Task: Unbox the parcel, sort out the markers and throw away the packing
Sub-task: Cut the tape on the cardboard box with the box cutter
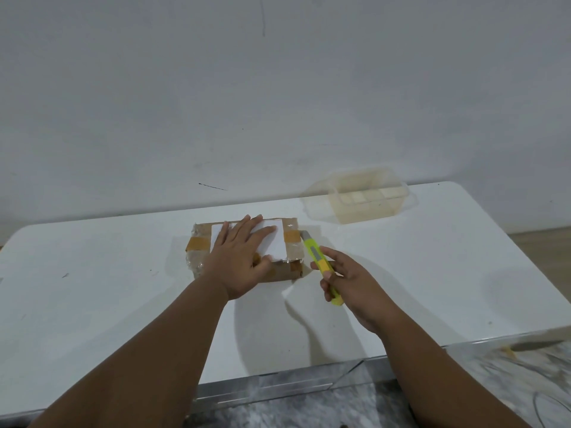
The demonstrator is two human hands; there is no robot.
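Cardboard parcel (pixel 247 251) sits mid-frame on the white table (pixel 92 288), still taped shut — brown tape, clear wrap, white label on top. Left hand (pixel 241 261) lies flat on it, fingers spread, pinning it down, not gripping. Right hand (pixel 349 282) is clenched round a yellow-green utility knife (pixel 321 264), tip at the parcel's right edge, touching or just beside. Judged: unboxing barely begun; cutting, marker sorting and packing disposal all left. No markers visible. Clear plastic container (pixel 367 196) with its lid stands upper right, well apart — nothing blocks the cut.
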